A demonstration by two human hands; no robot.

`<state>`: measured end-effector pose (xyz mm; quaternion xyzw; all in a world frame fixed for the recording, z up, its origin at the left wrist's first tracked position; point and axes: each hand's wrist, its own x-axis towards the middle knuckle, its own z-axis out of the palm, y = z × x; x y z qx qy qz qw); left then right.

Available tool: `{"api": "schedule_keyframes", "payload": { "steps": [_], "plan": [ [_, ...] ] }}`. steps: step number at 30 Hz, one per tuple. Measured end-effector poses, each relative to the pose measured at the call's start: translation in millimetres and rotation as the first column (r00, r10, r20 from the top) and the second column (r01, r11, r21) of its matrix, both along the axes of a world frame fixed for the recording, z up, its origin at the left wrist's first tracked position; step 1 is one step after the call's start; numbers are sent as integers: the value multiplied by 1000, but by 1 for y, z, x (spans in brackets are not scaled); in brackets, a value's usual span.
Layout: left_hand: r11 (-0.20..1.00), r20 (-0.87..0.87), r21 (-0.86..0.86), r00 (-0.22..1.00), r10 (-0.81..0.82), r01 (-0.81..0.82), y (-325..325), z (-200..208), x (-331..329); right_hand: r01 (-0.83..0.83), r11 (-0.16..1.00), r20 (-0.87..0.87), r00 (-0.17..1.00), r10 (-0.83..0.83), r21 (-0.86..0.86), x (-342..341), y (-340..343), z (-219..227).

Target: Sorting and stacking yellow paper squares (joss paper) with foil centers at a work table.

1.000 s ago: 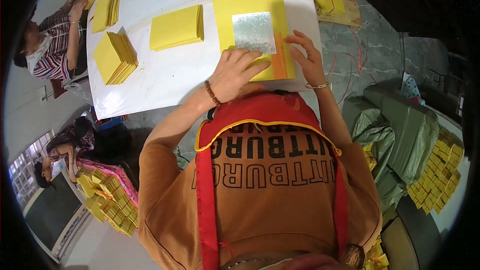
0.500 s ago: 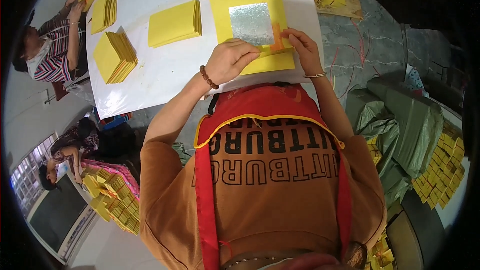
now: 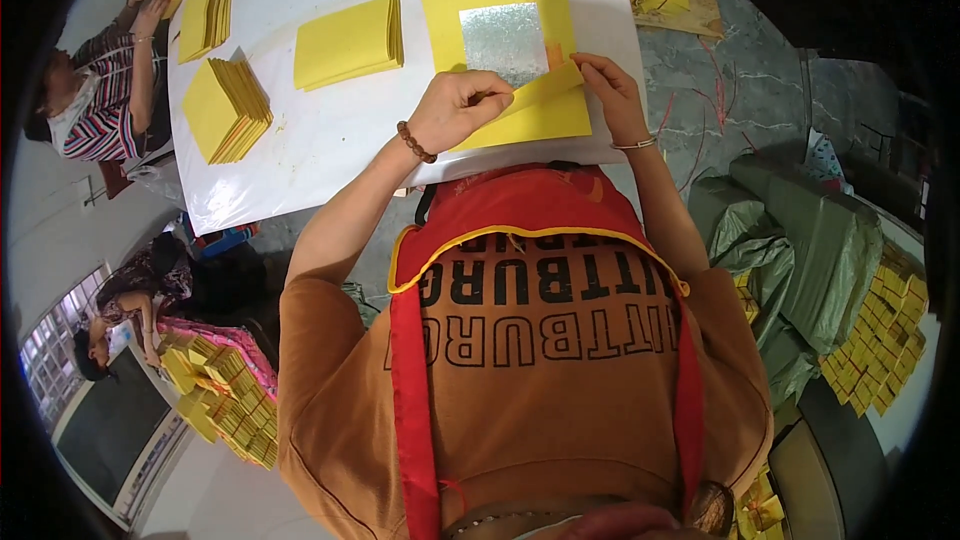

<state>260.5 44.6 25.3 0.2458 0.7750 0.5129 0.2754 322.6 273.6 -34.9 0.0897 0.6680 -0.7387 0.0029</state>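
A yellow paper sheet [image 3: 443, 15] with a silver foil square [image 3: 500, 35] on it lies in front of me, on top of other yellow paper. A strip along its near side is lifted and turned over toward the foil, covering most of an orange patch [image 3: 556, 53]. My left hand [image 3: 462, 108] is closed, pinching the left end of this strip between thumb and fingers. At the strip's right end, my right hand [image 3: 612, 92] pinches the corner.
On the white-covered table [image 3: 330, 140] stand several folded yellow paper stacks [image 3: 348, 43]. A co-worker [image 3: 105, 105] handles yellow paper at the far left. Another person [image 3: 150, 285] bends over yellow bundles [image 3: 230, 395]. Green sacking [image 3: 815, 240] lies to the right.
The near strip of the sheet has turned further over, hiding more of the orange patch. My right hand has shifted slightly; both hands keep their pinch.
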Motion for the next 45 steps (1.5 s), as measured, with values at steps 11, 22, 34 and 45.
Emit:
{"api": "schedule_keyframes", "payload": {
  "steps": [11,22,34,45],
  "plan": [
    [1000,137,19,990,10,-12,1,-3,-4,2,1000,37,999,-2,-3,-1,1,3],
    [999,205,43,979,-21,12,1,-3,-8,-38,998,55,998,41,-57,0,6,4],
    [945,-318,-22,894,-316,326,-36,14,-26,-89,960,-199,969,145,264,0,7,-6],
    [980,-793,-197,593,-142,-29,-41,-9,-18,12,566,-308,849,429,824,-21,12,28]
  ]
}}
